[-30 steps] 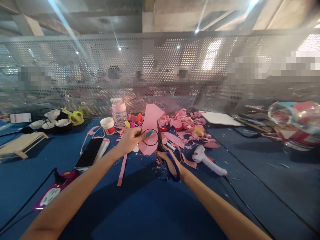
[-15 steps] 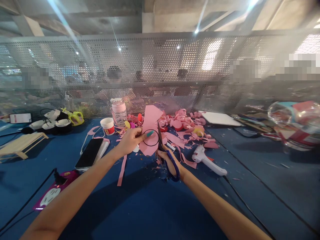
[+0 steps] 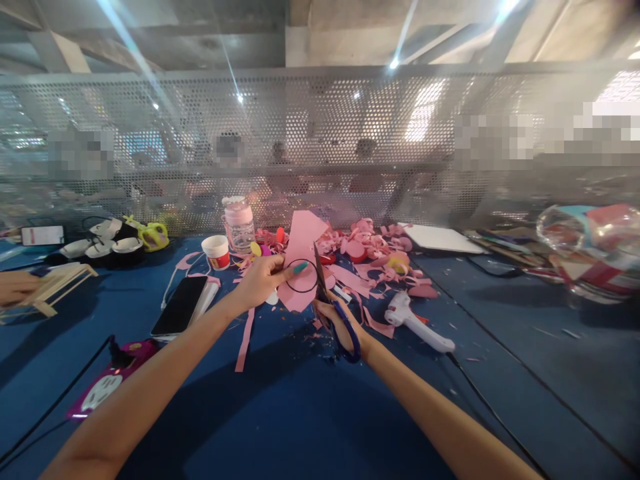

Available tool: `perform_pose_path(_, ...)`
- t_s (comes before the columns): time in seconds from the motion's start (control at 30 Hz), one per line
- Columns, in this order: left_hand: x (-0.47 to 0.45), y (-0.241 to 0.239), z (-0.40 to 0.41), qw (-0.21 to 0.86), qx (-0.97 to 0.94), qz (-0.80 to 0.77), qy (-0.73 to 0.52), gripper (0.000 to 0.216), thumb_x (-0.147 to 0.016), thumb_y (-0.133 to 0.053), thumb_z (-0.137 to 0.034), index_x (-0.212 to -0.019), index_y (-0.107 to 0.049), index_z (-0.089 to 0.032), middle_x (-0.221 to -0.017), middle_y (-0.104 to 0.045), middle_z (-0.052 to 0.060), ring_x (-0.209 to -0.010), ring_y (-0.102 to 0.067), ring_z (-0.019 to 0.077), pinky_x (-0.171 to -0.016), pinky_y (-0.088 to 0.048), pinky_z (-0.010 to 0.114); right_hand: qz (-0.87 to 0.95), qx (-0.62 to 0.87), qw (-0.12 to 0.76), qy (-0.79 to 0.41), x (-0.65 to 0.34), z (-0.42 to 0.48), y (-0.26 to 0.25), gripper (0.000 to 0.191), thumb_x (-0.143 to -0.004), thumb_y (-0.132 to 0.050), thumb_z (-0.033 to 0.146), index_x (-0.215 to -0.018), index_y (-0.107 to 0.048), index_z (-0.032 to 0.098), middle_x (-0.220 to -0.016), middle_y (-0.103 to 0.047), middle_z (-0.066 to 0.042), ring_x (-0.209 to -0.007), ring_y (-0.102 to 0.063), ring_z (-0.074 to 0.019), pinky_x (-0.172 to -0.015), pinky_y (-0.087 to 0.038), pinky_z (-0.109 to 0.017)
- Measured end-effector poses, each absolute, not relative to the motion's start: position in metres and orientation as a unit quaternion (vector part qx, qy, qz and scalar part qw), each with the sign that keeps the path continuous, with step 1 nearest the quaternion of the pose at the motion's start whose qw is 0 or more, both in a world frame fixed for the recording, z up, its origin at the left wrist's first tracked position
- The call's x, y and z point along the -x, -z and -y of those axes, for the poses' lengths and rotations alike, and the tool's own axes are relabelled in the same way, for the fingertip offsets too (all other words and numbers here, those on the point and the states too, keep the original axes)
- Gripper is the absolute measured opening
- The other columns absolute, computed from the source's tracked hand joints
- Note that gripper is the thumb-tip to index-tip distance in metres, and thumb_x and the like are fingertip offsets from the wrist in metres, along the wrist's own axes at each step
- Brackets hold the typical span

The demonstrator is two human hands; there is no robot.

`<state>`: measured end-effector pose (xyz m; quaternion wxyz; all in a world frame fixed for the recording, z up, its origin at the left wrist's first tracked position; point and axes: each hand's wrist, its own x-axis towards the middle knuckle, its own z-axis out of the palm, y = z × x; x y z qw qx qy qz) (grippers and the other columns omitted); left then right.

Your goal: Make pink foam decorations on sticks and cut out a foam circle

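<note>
My left hand (image 3: 261, 280) pinches a pink paper sheet (image 3: 301, 257) with a black circle drawn on it, holding it upright above the blue table (image 3: 280, 413). My right hand (image 3: 340, 323) grips blue-handled scissors (image 3: 330, 307), fingers through the loops. The blades point up and meet the paper's right edge beside the circle.
Pink paper scraps (image 3: 370, 257) lie piled behind the hands. A white glue gun (image 3: 417, 323) and its cord lie to the right, a phone (image 3: 181, 305) and a pink power strip (image 3: 107, 383) to the left. A small cup (image 3: 216, 252), a jar (image 3: 239, 223) and a mesh screen (image 3: 320, 133) stand behind. Another person's hand (image 3: 15, 287) shows at the left edge.
My hands, paper and scissors have barely moved. Another person's hand has come into view at the left edge by the wooden stand.
</note>
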<state>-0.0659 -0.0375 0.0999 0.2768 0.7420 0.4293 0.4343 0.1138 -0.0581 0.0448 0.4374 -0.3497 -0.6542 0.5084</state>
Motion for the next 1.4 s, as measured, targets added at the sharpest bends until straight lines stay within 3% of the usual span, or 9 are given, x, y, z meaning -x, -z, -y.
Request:
perform_pose_path(0.4, 0.072, -0.101, 0.034, 0.256, -0.755, -0.435, -0.420, 0.045, -0.072, -0.059, -0.045, -0.052, -0.029, -0.018, -0.050, -0.024, -0.006, -0.048, -0.021, 0.0068, -0.044, -0.016, 0.024, 0.653, 0.356, 0.425, -0.516, -0.113, 0.062, -0.052, 0.030, -0.072, -0.057, 0.044, -0.061, -0.041, 0.020, -0.046, -0.033, 0.008, -0.044, -0.028, -0.0078, -0.044, -0.022, -0.024)
perform_pose_path(0.57, 0.073, -0.102, 0.035, 0.253, -0.760, -0.434, -0.413, 0.042, -0.073, -0.059, -0.044, -0.052, -0.034, -0.017, -0.051, -0.025, -0.005, -0.048, -0.022, 0.0068, -0.043, -0.015, 0.024, 0.656, 0.361, 0.418, -0.515, -0.113, 0.064, -0.055, 0.030, -0.073, -0.056, 0.043, -0.062, -0.041, 0.020, -0.050, -0.037, 0.007, -0.045, -0.032, -0.0080, -0.046, -0.027, -0.024)
perform_pose_path(0.87, 0.074, -0.104, 0.036, 0.250, -0.777, -0.421, -0.397, 0.044, -0.074, -0.058, -0.044, -0.052, -0.030, -0.018, -0.053, -0.021, -0.006, -0.048, -0.020, 0.0066, -0.043, -0.015, 0.023, 0.660, 0.362, 0.427, -0.501, -0.114, 0.060, -0.049, 0.023, -0.073, -0.056, 0.038, -0.066, -0.044, 0.019, -0.058, -0.041, 0.004, -0.054, -0.038, -0.0102, -0.052, -0.032, -0.024)
perform_pose_path(1.03, 0.075, -0.106, 0.037, 0.243, -0.779, -0.422, -0.395, 0.045, -0.074, -0.057, -0.045, -0.052, -0.027, -0.018, -0.053, -0.021, -0.005, -0.048, -0.020, 0.0071, -0.043, -0.016, 0.024, 0.660, 0.363, 0.425, -0.502, -0.114, 0.061, -0.050, 0.022, -0.074, -0.054, 0.038, -0.066, -0.046, 0.019, -0.053, -0.037, 0.006, -0.050, -0.033, -0.0092, -0.048, -0.028, -0.023)
perform_pose_path(1.4, 0.078, -0.110, 0.038, 0.237, -0.794, -0.414, -0.377, 0.047, -0.074, -0.056, -0.047, -0.052, -0.026, -0.018, -0.054, -0.020, -0.005, -0.048, -0.019, 0.0068, -0.042, -0.015, 0.023, 0.653, 0.359, 0.421, -0.517, -0.113, 0.062, -0.052, 0.024, -0.071, -0.059, 0.039, -0.067, -0.047, 0.019, -0.058, -0.044, 0.005, -0.052, -0.039, -0.0093, -0.052, -0.033, -0.023)
